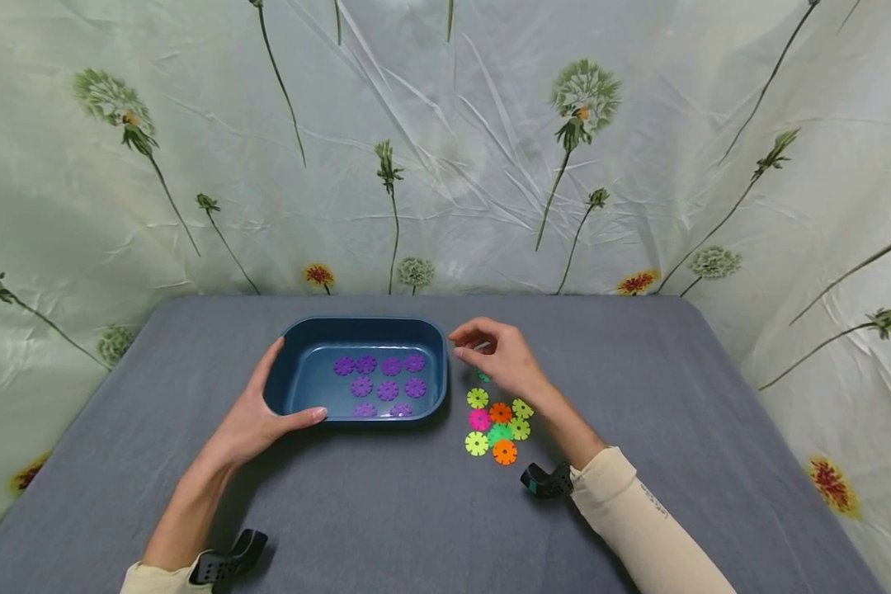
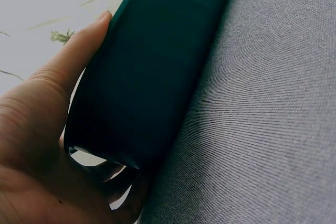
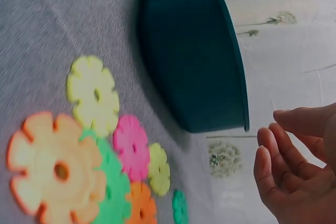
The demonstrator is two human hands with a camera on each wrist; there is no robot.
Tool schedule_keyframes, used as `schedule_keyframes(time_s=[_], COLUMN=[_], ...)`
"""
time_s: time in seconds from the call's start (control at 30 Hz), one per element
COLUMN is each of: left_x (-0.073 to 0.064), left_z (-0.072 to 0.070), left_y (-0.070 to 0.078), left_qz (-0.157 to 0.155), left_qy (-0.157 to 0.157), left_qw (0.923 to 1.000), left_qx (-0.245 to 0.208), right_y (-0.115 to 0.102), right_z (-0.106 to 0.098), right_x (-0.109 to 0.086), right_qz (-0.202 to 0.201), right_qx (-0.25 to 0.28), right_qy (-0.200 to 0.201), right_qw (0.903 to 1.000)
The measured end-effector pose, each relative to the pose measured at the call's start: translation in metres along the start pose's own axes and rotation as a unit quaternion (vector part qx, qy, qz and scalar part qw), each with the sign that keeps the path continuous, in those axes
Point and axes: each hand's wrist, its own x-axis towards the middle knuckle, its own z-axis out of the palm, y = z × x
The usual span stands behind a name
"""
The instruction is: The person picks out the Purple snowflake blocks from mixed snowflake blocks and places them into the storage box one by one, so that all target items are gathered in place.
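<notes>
A dark blue rectangular plastic tub (image 1: 289, 396) with rounded corners stands on the table. Several purple flower-shaped discs (image 1: 388, 391) lie spread over its bottom. My left hand (image 1: 256, 417) grips the tub's left end, thumb along the front rim and fingers round the side, as the left wrist view shows too. Just off the right rim hovers my right hand (image 1: 501, 355), fingers loosely bent, with nothing visible between thumb and fingertips (image 3: 266, 136). Below it lies a loose group of notched discs, including a pink disc (image 1: 479, 419), an orange disc (image 1: 504, 452) and a yellow disc (image 1: 478, 444).
A grey cloth (image 1: 386, 511) covers the table. Behind it hangs a pale curtain (image 1: 475, 206) printed with dandelions. A green disc (image 3: 180, 207) lies at the far end of the loose group, partly behind the right hand in the head view.
</notes>
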Motion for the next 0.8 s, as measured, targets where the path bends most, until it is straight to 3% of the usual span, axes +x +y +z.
schedule_keyframes(time_s=[0.8], left_x=[-0.001], left_z=[0.000], left_y=[0.002], left_qz=[-0.004], left_qy=[0.003], left_qw=[0.9999], left_qx=[0.010], right_y=[0.037], right_z=[-0.034], right_x=[-0.032], right_qz=[0.048], right_qx=[-0.016], right_qy=[0.000], right_qw=[0.9987])
